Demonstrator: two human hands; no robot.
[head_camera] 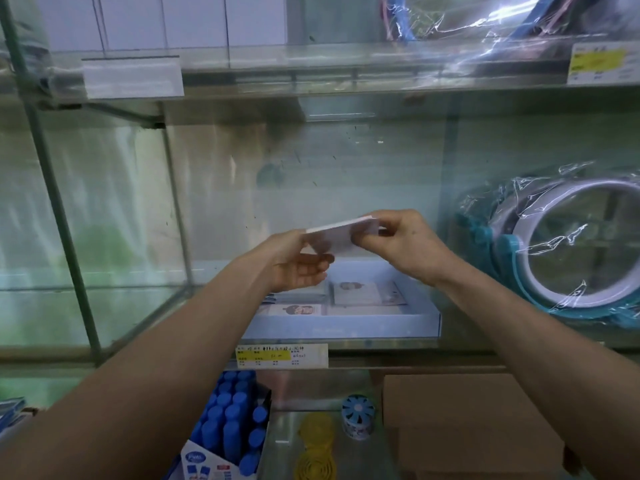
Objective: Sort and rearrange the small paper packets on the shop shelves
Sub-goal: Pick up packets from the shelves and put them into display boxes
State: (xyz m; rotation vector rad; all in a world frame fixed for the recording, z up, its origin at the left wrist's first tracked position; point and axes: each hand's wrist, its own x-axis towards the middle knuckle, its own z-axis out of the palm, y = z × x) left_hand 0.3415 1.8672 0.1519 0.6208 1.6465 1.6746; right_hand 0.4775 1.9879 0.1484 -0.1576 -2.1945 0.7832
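A small white paper packet [337, 233] is held flat in the air above a shallow white display box [346, 329] on the glass shelf. My right hand [398, 244] pinches the packet's right end between thumb and fingers. My left hand [294, 263] holds its left end from underneath, palm turned up, fingers curled below the paper. Inside the box lie several more packets [363, 294] printed with small cartoon figures, partly hidden by my left hand.
The glass shelf [138, 306] stretches left of the box. Plastic-wrapped teal and white rings [571, 244] stand at the right. A price tag [280, 355] hangs on the shelf edge. Below are blue-capped bottles [232, 420], yellow round pieces [317, 445], a small blue-topped jar [358, 419] and a cardboard box [467, 420].
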